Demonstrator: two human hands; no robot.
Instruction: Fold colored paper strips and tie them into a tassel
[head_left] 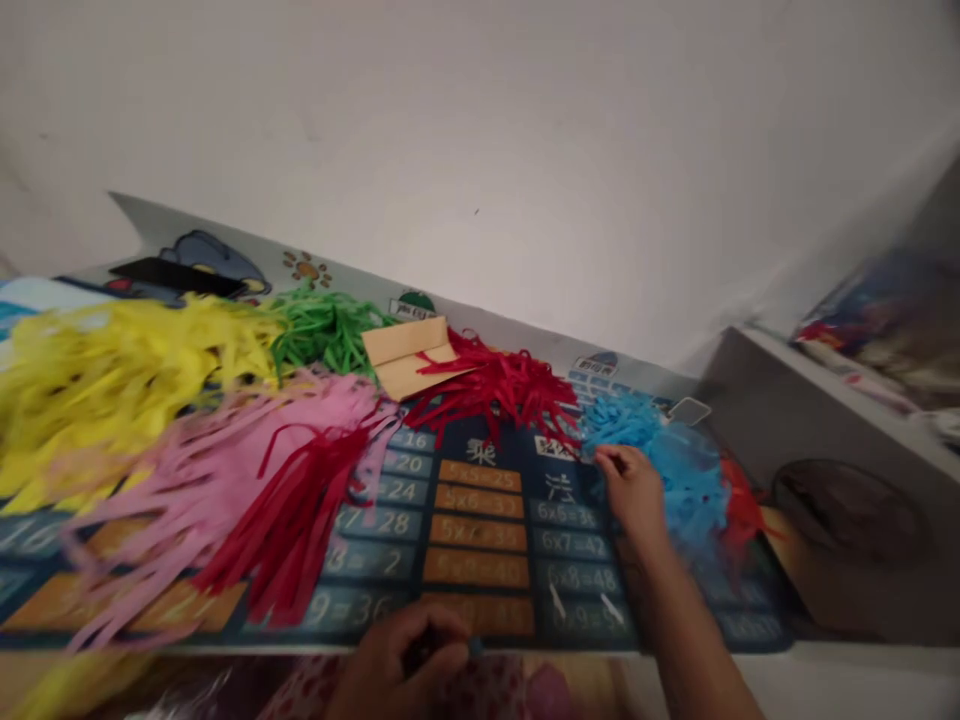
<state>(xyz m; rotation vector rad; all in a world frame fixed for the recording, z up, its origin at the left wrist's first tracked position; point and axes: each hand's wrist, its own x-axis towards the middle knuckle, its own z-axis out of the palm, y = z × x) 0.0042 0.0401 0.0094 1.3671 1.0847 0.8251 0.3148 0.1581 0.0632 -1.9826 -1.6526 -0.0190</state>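
My right hand (pixel 631 488) is pinched closed over the printed mat, at the left edge of the light blue paper fringe (pixel 679 465). What its fingertips hold, if anything, is too blurred to name. The loose ends of a red fringe bundle (pixel 506 385) lie just beyond those fingers. My left hand (pixel 409 650) is curled at the mat's front edge, with a small bluish bit (pixel 474 646) showing by its fingertips. A second red tassel (pixel 300 530) lies to the left on pink fringe (pixel 232 450).
Yellow fringe (pixel 127 370) and green fringe (pixel 326 325) cover the mat's (pixel 480 540) far left. A tan folded card (pixel 412 355) rests against the red bundle. Orange-red strips (pixel 741 495) lie by a grey box (pixel 840 490) on the right. A white wall (pixel 480 150) stands behind.
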